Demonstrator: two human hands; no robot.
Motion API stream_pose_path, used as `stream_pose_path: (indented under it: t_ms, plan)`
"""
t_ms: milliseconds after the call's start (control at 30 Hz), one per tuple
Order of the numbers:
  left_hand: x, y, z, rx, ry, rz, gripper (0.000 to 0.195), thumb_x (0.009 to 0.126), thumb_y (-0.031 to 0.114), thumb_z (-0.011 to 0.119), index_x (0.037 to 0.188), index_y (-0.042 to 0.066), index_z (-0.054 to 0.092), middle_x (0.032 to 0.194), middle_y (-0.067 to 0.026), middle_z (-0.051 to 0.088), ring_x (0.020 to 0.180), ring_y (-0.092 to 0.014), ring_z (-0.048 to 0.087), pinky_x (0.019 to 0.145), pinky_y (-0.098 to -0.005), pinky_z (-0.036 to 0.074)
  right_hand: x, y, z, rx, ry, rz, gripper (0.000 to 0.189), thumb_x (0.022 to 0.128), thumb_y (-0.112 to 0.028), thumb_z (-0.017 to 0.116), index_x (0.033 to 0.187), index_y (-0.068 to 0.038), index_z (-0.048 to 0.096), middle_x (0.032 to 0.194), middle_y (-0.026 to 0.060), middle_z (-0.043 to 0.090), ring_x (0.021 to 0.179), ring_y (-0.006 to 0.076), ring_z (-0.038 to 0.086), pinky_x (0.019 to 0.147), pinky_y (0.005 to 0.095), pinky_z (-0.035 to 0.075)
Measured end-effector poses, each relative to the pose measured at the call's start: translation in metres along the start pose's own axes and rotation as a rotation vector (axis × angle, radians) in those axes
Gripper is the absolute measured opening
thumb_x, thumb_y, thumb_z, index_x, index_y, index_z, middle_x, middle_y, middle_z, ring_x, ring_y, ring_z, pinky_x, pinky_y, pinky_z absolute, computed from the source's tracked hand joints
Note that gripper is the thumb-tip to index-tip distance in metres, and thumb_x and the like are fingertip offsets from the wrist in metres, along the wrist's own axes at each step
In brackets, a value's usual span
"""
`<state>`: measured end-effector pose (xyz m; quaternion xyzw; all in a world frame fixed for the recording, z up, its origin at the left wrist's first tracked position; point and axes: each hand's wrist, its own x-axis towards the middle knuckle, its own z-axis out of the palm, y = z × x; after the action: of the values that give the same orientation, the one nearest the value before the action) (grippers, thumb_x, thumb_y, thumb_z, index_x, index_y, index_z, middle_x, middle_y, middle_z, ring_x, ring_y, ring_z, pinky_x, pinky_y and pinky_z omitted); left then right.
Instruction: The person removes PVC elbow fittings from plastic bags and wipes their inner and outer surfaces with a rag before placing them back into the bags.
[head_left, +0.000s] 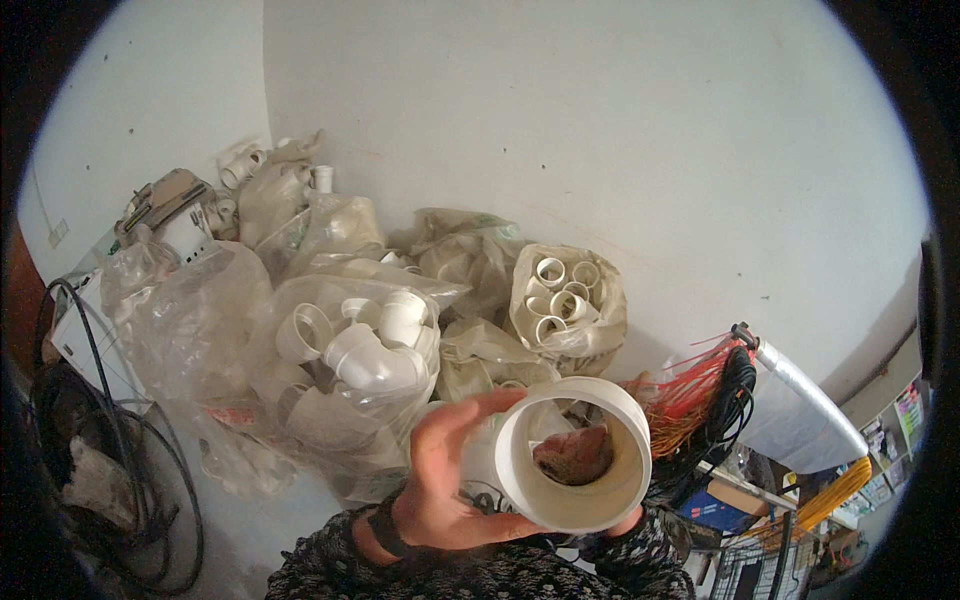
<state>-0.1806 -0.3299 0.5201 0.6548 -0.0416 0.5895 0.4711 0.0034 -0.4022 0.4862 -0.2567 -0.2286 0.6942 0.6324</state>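
Observation:
A white plastic pipe fitting (574, 454) is held up close, its wide round mouth facing the camera. My left hand (457, 480) grips it from the left, thumb below and fingers above. Mostly hidden behind the fitting is my right hand (626, 521); a little of it shows at the lower right rim, and its grip cannot be made out. Through the opening something reddish-brown shows. Beyond, a clear plastic bag (262, 337) holds white elbow fittings (375, 360), and an open bag (619, 322) contains several short white pipe pieces (551, 271).
More bagged fittings (349, 225) are heaped against the wall. A black hose (199, 517) lies coiled at left. On the right hang red and black cords (675, 405) beside a roll of plastic film (814, 405), above a shelf with a blue box (720, 514).

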Motion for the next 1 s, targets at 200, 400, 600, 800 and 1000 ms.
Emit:
stream_pose_path:
  t_ms: [200,400,600,800,1000]
  plan:
    - [0.017,0.006,-0.015,0.079,-0.216,0.023,0.110,0.061,0.013,0.083,0.142,0.007,0.008,0.138,-0.0291,0.029,0.131,-0.037,0.030,0.104,-0.0474,0.028,0.000,0.002,-0.055,-0.548,0.125,-0.035,0.026,0.084,-0.019,0.061,0.101,0.001,0.059,0.090,0.0165,0.063,0.080,0.0259,0.061,0.073,0.0375,0.052]
    - [0.017,-0.003,-0.016,0.063,-0.221,0.050,0.105,0.061,0.009,0.083,0.141,0.007,0.015,0.135,-0.0285,0.034,0.125,-0.038,0.039,0.101,-0.0469,0.034,0.004,-0.006,-0.009,-0.648,-0.227,-0.252,0.027,0.082,-0.018,0.062,0.103,-0.002,0.059,0.092,0.0155,0.063,0.082,0.0276,0.060,0.076,0.0378,0.050]
    - [0.010,-0.011,-0.005,-0.104,-0.098,0.011,0.096,0.061,0.009,0.084,0.135,0.008,0.022,0.128,-0.0291,0.040,0.118,-0.038,0.046,0.096,-0.0484,0.040,0.008,-0.019,0.020,-0.906,-0.415,-0.438,0.029,0.079,-0.016,0.064,0.105,-0.004,0.060,0.094,0.0144,0.063,0.085,0.0294,0.060,0.078,0.0381,0.049]
    - [0.015,-0.011,0.001,0.000,-0.004,-0.049,0.097,0.060,0.010,0.085,0.133,0.005,0.021,0.126,-0.0292,0.041,0.117,-0.036,0.047,0.096,-0.0472,0.040,0.016,-0.025,0.031,-1.200,-0.274,-0.593,0.032,0.076,-0.015,0.066,0.106,-0.006,0.060,0.096,0.0133,0.063,0.087,0.0312,0.059,0.081,0.0385,0.047]
    - [0.024,-0.023,-0.031,0.454,0.135,-0.062,0.104,0.060,0.014,0.082,0.137,0.006,0.013,0.131,-0.0191,0.036,0.118,-0.029,0.043,0.099,-0.0437,0.036,0.031,-0.047,-0.006,-1.926,-0.202,-0.990,0.046,0.058,-0.007,0.068,0.104,-0.007,0.062,0.106,0.0093,0.063,0.082,0.0269,0.058,0.065,0.0306,0.044]
